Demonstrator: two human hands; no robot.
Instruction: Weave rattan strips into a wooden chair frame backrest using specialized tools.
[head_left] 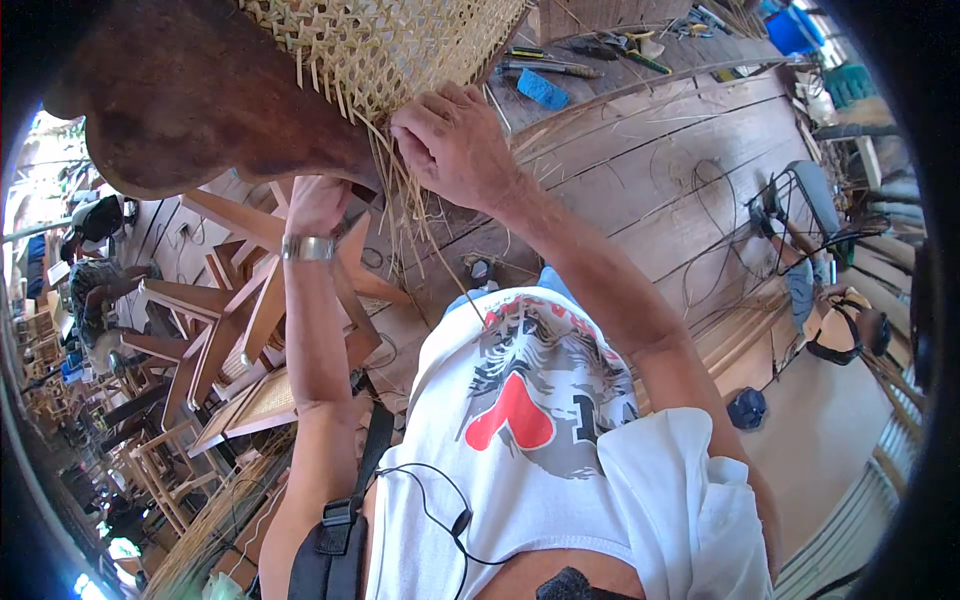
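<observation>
Working at the near edge of the far woven cane panel (390, 50), the right hand (452, 143) curls its fingers together, apparently clamped on cane strands (408, 215). Tension evenly to avoid splitting. Left hand (318, 206), beneath the wooden frame (200, 100): fingers hidden; grip cannot be told.

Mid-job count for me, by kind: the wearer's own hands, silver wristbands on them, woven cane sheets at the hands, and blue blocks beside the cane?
Hands: 2 (left hand, right hand)
Silver wristband: 1
Woven cane sheet: 1
Blue block: 1
Total: 5
</observation>
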